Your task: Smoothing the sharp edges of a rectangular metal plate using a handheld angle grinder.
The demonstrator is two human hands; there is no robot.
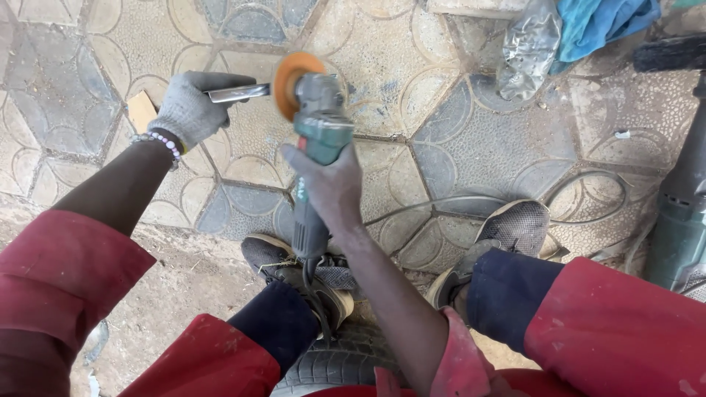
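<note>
My left hand (193, 109), in a grey knit glove, grips a short shiny metal piece (239, 93) and holds it level at the upper left. My bare right hand (331, 185) is wrapped around the body of a green angle grinder (318, 147). The grinder's orange disc (288, 82) sits right at the free end of the metal piece, touching it or nearly so. The grinder's cable runs down between my shoes.
Patterned paving tiles (456, 140) lie below. My two grey shoes (515, 228) rest near a black tyre (338, 360). A crumpled clear plastic bag (526, 48) and blue cloth (603, 22) lie at top right. Another green power tool (680, 220) stands at the right edge.
</note>
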